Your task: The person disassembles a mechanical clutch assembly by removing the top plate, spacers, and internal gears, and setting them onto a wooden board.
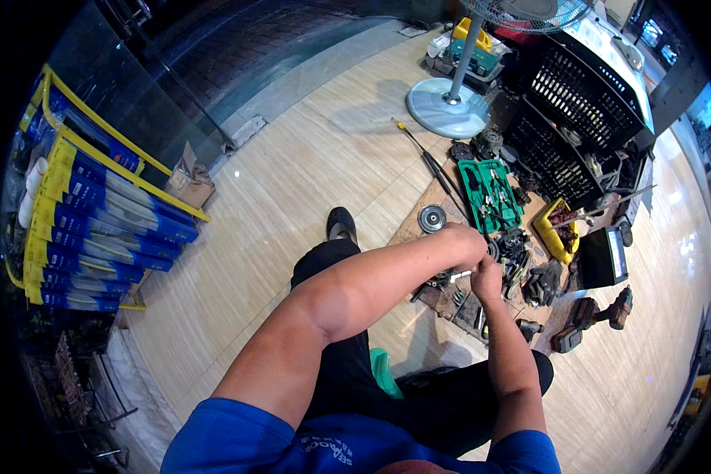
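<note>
While the left hand [464, 241] and right hand [486, 278] meet at frame centre, both close around a small metal part [460, 276] above the green tool case [490, 194].

Your tool case [491, 194] lies open on the floor [308, 182], fan base [448, 107] behind it, crates [565, 126] to its right, disc [432, 218] just left, gloves [543, 282] and drill [600, 314] nearer you.

Small pale metal rod [461, 276], level, pinched between both grips above part-strewn board.
</note>
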Demonstrator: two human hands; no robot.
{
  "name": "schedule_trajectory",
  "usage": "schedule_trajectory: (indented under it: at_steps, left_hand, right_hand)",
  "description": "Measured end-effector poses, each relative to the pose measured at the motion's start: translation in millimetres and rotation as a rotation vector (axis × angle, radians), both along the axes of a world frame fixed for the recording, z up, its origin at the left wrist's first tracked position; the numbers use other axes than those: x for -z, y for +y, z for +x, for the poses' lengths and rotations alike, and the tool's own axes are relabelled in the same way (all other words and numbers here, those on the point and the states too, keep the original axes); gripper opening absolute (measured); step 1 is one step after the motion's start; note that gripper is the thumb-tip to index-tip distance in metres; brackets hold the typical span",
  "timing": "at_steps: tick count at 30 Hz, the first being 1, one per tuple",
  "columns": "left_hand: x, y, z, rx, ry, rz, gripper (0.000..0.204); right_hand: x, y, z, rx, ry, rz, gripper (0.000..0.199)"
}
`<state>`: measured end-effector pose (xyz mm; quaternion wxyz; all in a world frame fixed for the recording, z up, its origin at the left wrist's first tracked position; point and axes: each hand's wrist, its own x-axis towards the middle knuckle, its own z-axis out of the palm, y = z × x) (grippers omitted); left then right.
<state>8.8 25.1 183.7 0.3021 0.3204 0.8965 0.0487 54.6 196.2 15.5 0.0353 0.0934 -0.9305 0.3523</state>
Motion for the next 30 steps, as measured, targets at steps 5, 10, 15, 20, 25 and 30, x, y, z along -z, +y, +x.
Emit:
schedule_trajectory:
  at_steps: [5, 10, 15, 20, 25, 30]
  left_hand:
    - [-4, -1, 1, -0.024, -0.031, 0.030, 0.033]
    - [3, 3, -3, 0.048, 0.003, -0.014, 0.039]
    - [-2, 2, 0, -0.025, 0.013, 0.035, 0.034]
    - [1, 1, 0, -0.035, 0.018, 0.017, 0.032]
    - [6, 1, -3, 0.005, 0.018, -0.011, 0.040]
    - [3, 0, 0, 0.003, 0.011, 0.009, 0.039]
  right_hand:
    - [-11, -13, 8, 0.049, 0.054, 0.124, 0.033]
    - [4, 11, -10, -0.154, -0.377, -0.349, 0.042]
    - [-12, 25, -12, -0.144, -0.736, -0.973, 0.041]
    - [-16, 28, -12, -0.265, -0.673, -0.857, 0.045]
    - [-13, 35, -21, -0.305, -0.612, -0.683, 0.049]
    - [-17, 32, -18, -0.325, -0.633, -0.728, 0.045]
